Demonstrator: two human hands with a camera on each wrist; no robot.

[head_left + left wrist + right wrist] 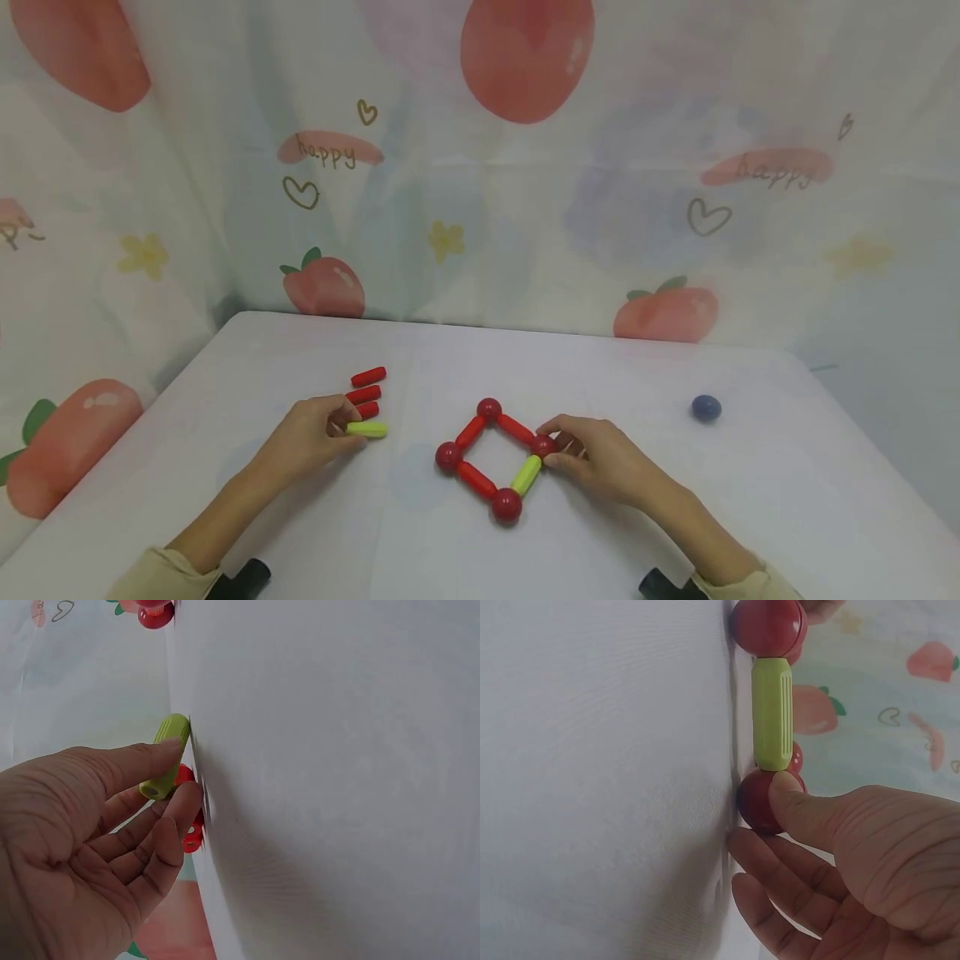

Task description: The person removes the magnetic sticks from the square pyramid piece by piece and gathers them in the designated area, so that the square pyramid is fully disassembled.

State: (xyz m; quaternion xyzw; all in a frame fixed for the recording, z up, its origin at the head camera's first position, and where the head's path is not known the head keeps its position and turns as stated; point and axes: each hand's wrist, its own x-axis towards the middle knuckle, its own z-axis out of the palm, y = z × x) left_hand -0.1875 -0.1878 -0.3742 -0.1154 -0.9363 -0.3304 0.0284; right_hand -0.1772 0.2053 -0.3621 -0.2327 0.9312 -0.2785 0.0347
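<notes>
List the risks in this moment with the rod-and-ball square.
1. The right hand pinches only one corner ball; a tug may pull the square's joints apart.
2. The left hand pinches the loose green rod right beside the red rods; lifting it may nudge them.
3. The blue ball lies free and may roll away.

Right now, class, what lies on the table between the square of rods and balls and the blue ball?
Only the right hand, touching the square; beyond it, bare table up to the blue ball, in the head view.
</notes>
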